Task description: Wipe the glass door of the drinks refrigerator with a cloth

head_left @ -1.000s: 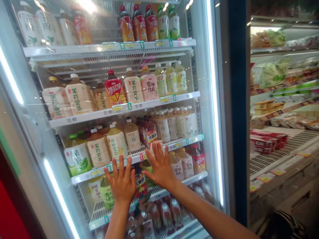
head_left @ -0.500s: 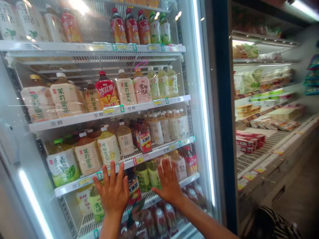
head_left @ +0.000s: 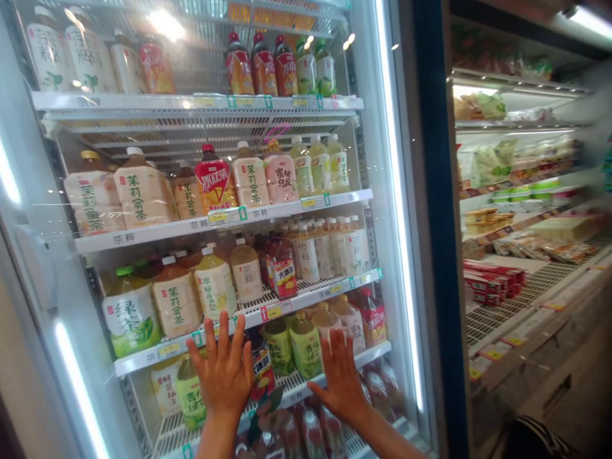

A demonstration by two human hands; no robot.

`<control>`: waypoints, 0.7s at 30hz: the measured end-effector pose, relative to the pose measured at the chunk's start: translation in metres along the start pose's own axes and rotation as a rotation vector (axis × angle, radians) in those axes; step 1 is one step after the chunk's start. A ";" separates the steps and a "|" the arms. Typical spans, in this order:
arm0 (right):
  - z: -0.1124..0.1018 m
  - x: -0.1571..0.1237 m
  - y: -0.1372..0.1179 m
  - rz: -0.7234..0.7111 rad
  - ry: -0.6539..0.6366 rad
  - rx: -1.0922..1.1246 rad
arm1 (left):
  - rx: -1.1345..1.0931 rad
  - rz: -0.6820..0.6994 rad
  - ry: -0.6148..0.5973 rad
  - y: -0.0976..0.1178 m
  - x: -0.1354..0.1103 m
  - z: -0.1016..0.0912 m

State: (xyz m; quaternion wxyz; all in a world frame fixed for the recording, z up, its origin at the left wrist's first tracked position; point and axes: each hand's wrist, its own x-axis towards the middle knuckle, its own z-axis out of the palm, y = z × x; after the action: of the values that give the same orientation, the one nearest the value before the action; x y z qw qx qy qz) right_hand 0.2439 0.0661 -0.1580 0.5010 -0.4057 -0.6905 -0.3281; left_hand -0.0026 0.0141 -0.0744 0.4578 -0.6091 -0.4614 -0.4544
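Observation:
My left hand [head_left: 225, 373] is raised with its fingers spread and holds nothing. It is in front of a glass-fronted drinks fridge, overlapping a shelf's front rail [head_left: 162, 352]. Just above its fingertips stands a pale yellow drink bottle [head_left: 215, 287]. To the right is my right hand [head_left: 342, 379], also empty, its palm forward and thumb out from the fingers. Light green tea bottles [head_left: 306, 347] show between the hands, and a dark iced tea carton or bottle [head_left: 262, 366] is partly hidden by my left hand. Whether either palm touches the glass I cannot tell.
Lit strips [head_left: 399, 204] run down the fridge's sides. Higher shelves hold several bottles, among them a red iced tea bottle [head_left: 213, 182]. Beyond a dark upright frame [head_left: 433, 210], an open chiller has packaged food, including red packs [head_left: 492, 280]. A striped dark item [head_left: 530, 437] is at lower right.
The view has shifted, so the fridge shelves appear farther right and slightly lower. My right hand has dropped a little against the shelves; my left stays at about the same place. Both remain open.

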 end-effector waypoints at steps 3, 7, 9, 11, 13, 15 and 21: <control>-0.007 0.059 -0.008 0.127 0.069 0.026 | -0.018 -0.004 0.002 0.000 0.000 0.000; -0.013 0.136 -0.022 0.080 0.110 0.038 | -0.015 -0.010 -0.018 0.001 0.000 -0.001; -0.006 0.105 -0.034 -0.038 0.048 0.034 | -0.010 -0.005 -0.026 0.002 0.000 -0.002; 0.001 0.048 -0.041 -0.222 -0.010 0.040 | -0.004 0.007 -0.023 0.002 0.000 -0.003; 0.006 0.013 -0.038 -0.390 -0.059 0.039 | 0.004 0.017 -0.019 0.001 0.000 -0.003; 0.003 0.028 -0.029 -0.389 -0.055 0.020 | 0.007 0.018 -0.016 0.001 0.000 -0.004; -0.017 0.162 -0.018 -0.209 0.012 -0.010 | -0.010 -0.004 -0.018 0.002 0.000 -0.004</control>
State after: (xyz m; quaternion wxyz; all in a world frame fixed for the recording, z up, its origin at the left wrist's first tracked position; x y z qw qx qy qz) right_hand 0.2078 0.0805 0.0011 0.4660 -0.3321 -0.7244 -0.3844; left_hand -0.0008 0.0101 -0.0743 0.4496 -0.6145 -0.4646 -0.4522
